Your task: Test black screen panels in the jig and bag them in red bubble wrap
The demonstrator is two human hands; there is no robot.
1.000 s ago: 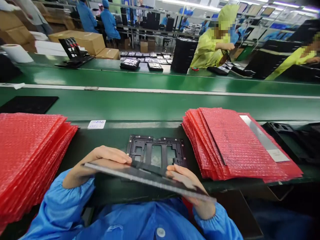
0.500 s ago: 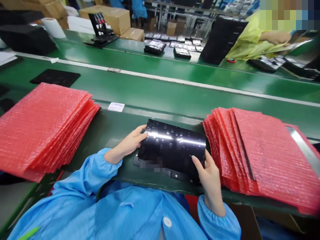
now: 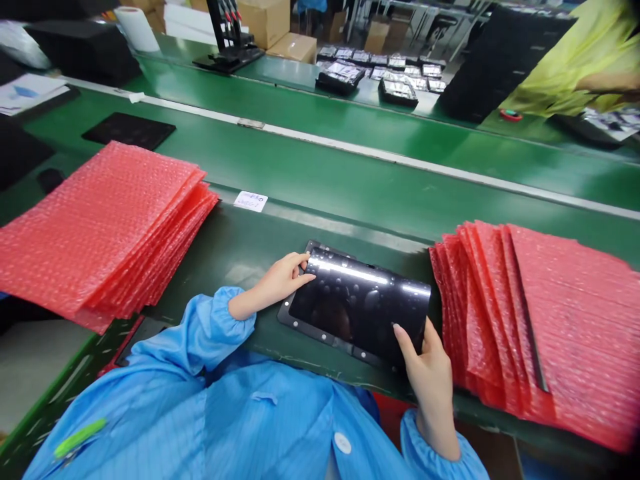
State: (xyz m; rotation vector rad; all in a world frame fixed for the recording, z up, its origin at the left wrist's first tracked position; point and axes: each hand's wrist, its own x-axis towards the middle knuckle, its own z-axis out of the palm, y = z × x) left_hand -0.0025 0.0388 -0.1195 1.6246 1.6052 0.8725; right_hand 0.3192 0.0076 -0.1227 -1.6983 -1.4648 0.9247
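Green bench surface (image 3: 235, 257) below. Left hand (image 3: 280, 280) and right hand (image 3: 430, 380) well apart on opposite edges of a glossy black panel (image 3: 360, 307), firm grip or mere touch impossible to tell. Panel sitting over a black frame (image 3: 305, 330). Edge-only contact best, fingers off the shiny face. Stacks of red bubble bags (image 3: 565, 320) on either side.
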